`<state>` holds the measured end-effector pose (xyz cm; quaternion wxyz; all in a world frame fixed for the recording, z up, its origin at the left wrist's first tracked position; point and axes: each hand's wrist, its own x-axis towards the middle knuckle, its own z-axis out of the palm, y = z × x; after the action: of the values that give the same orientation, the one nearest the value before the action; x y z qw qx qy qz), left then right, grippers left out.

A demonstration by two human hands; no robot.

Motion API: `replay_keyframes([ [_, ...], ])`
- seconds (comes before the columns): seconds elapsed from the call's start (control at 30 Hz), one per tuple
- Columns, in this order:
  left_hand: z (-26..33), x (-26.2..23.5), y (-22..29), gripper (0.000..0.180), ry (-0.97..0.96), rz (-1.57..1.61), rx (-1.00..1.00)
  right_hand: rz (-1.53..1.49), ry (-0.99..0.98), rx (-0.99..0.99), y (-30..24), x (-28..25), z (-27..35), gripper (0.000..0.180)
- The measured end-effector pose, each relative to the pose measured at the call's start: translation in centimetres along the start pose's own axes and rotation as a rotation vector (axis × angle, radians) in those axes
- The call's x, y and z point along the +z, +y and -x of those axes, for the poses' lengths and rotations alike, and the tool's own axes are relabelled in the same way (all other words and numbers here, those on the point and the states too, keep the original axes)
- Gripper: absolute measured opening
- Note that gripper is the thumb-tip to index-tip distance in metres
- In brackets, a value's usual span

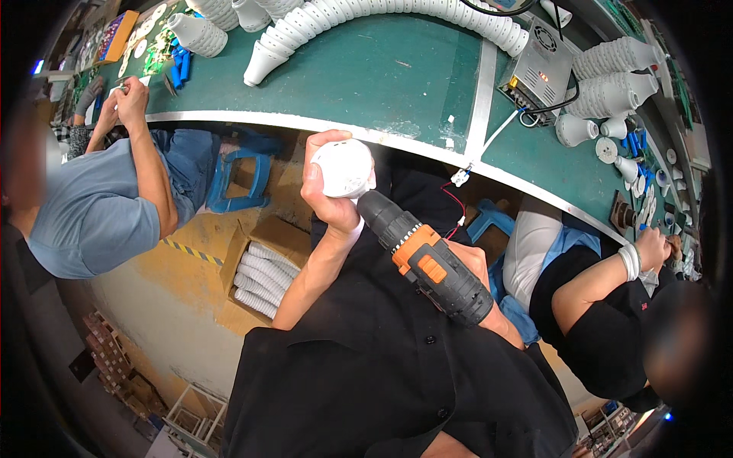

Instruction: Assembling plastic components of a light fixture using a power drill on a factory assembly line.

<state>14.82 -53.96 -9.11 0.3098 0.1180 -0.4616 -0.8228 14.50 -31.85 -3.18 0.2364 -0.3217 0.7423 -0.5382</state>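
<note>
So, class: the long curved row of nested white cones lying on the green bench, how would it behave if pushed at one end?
The row of nested cones would probably flex and separate, being loosely stacked. The round shells may roll on the smooth green bench.

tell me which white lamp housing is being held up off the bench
The white housing gripped in the left hand, with the drill tip against it. The other housings lie stacked in rows on the green bench.

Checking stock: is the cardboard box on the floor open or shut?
Open: the cardboard box has its flaps spread, showing rows of white housings inside.
</note>
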Motion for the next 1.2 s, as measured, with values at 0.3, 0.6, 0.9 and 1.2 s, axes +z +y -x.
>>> replay_keyframes([
  [0.3,-0.4,-0.2,0.3,0.054,0.017,-0.058,0.003,-0.004,-0.023,0.027,-0.3,-0.3,0.1,0.024],
  [0.6,-0.7,-0.7,0.2,0.053,0.013,-0.043,0.016,0.006,-0.005,0.011,-0.5,-0.1,0.1,0.024],
  [0.9,-1.0,-0.9,0.0,0.054,-0.01,-0.037,0.042,-0.021,0.012,0.003,-0.7,0.0,0.2,0.023],
  [1.2,-0.9,-0.7,0.1,0.054,0.047,-0.015,0.019,0.008,0.011,0.008,-0.4,0.1,0.6,0.023],
])
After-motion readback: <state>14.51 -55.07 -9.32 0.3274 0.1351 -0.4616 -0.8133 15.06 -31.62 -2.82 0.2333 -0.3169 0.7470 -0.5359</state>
